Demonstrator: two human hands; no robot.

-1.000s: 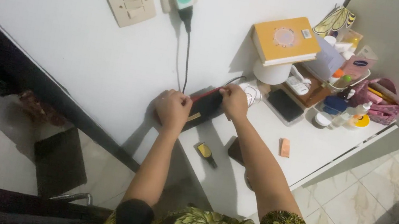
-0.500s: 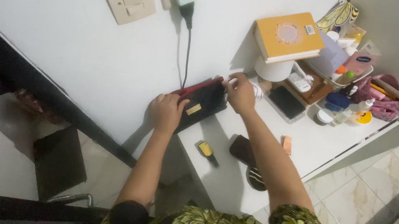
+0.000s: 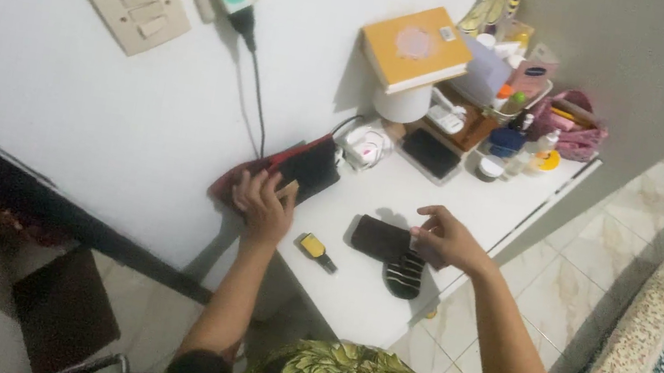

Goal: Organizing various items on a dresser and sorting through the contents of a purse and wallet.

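Head view: left hand (image 3: 264, 203) pressed flat, fingers spread, on the black-and-red pouch (image 3: 299, 171) lying against the wall at the back of the white counter (image 3: 351, 295). Right hand (image 3: 443, 238) half curled, touching the dark sock (image 3: 392, 253) near the front edge, not yet lifted. Small yellow-and-black item (image 3: 314, 250) untouched between them.

Right hand (image 3: 445, 239) hides small thing; shelf clutter (image 3: 516, 126) too small.
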